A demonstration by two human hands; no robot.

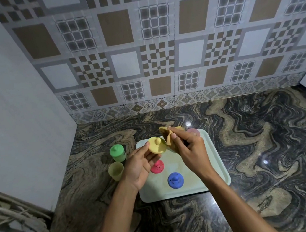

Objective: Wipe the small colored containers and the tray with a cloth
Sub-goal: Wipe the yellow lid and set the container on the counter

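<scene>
My left hand (138, 166) holds a yellow lid (157, 144) with a small knob, lifted above the pale tray (215, 158). My right hand (188, 150) grips a yellow-brown cloth (167, 137) just to the right of the lid, touching its edge. On the tray stand a red lidded container (157, 167), a blue lidded container (175, 180) and, partly hidden behind my right hand, a pink one (194, 131). Left of the tray, on the counter, stand a green lidded container (117, 152) and an open yellow cup (116, 171).
The tray lies on a dark marbled stone counter (258, 141). A patterned tiled wall (160, 56) rises behind it and a plain white wall (12, 115) closes the left side. The counter's left edge drops off near a coiled rope-like object (10, 218).
</scene>
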